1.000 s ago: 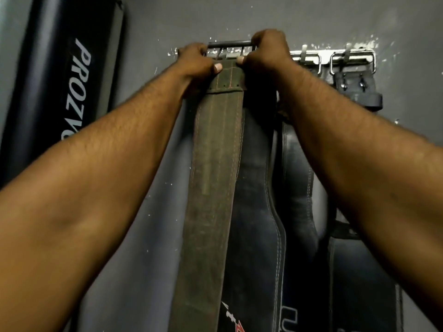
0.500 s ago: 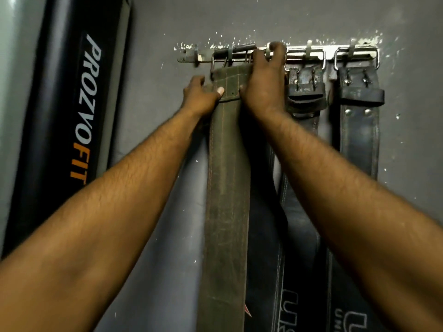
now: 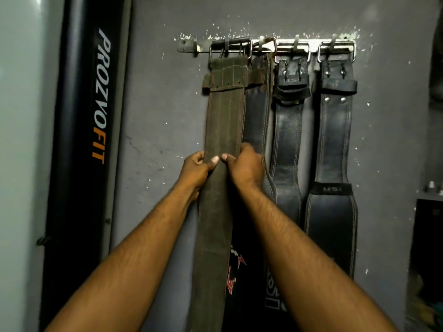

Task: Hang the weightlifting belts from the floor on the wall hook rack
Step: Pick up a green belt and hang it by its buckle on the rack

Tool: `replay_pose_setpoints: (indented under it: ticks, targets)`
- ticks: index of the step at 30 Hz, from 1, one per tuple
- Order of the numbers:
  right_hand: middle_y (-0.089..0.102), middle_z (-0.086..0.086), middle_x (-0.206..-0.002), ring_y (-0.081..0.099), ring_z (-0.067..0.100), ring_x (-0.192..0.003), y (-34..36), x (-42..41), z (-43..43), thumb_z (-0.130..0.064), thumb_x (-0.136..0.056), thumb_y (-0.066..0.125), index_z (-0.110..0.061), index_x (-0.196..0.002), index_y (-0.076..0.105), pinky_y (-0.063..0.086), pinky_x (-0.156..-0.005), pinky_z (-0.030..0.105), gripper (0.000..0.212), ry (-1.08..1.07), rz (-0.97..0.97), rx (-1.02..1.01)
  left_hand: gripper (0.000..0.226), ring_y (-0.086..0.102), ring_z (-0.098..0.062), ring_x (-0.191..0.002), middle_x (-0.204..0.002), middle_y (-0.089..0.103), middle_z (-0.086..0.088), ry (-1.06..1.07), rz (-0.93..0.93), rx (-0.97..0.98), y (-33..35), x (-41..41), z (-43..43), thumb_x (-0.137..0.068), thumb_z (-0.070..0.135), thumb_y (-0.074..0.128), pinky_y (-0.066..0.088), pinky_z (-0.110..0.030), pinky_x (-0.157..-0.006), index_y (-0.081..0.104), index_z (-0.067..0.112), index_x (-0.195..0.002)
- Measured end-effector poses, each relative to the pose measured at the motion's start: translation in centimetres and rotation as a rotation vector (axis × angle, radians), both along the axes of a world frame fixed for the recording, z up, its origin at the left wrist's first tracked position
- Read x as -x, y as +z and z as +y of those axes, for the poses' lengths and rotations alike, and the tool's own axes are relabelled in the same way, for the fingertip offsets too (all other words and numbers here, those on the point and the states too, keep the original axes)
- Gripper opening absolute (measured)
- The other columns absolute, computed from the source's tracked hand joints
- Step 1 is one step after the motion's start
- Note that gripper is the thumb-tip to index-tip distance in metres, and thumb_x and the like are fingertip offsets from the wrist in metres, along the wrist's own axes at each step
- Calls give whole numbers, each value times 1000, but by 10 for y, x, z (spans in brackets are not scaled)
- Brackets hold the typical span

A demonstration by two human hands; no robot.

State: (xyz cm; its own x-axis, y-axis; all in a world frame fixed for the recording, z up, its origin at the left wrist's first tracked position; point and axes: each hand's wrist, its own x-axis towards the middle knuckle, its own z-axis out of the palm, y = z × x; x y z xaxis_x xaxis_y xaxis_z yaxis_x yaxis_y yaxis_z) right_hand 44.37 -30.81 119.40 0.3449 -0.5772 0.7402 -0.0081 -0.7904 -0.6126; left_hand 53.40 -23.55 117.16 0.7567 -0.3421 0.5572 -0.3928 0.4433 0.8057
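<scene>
the green belt point(image 3: 225, 121) is gripped by both hands partway down its length. the left hand point(image 3: 195, 170) is curled round the strap's left edge, with the thumb laid across the front face and the fingers tucked behind. the right hand point(image 3: 244, 166) is closed round the right edge in the same way, thumb on the front, fingers hidden behind the strap. the two thumb tips are brought close together at the middle of the strap, just apart.

well above the hands, the buckle point(image 3: 230, 47) of the green belt is hooked onto the hook rack point(image 3: 287, 45), which is fixed to the grey wall point(image 3: 158, 104). from there the strap is hung straight down, between the hands and out of the bottom of the view.

just beside the right hand, on its right, a first black belt point(image 3: 257, 116) is hung from the next hook and is partly overlapped by the green belt. whether it is touched by the right hand cannot be told. further to the right of that hand, a second black belt point(image 3: 286, 140) and a third black belt point(image 3: 334, 140) are hung side by side from their own hooks, buckles at the top.

well to the left of the left hand, a tall black pad point(image 3: 81, 140) lettered "prozvofit" is stood upright against the wall.
</scene>
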Motion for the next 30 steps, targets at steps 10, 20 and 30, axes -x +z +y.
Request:
replay_pose_setpoints:
  ticks: [10,20,30]
  targets:
    - [71,9,-113,68,29,-106,-59,48,16,-41,-80,82,-14,-114,65,57,-87,41,47,-206,618,99,22,69,-17,-81,-101,72,-12,45,142,-194,-101,23,22,-91,12,67,59,-23,-62,61,3,-111]
    - [76,-1,-74,74,17,-79,-176,139,46,-43,-82,77,-17,-80,72,61,-84,42,26,53,580,-261,37,59,-30,-118,-132,59,-13,225,244,-464,-203,110,84,-89,19,71,47,-33,-98,60,9,-123]
    - [68,4,-71,65,12,-62,-311,308,104,-14,-94,68,-9,-89,69,58,-57,24,7,379,407,-642,21,59,-11,-79,-92,63,-4,16,451,-551,-308,299,157,-97,10,59,53,-27,-69,61,8,-117]
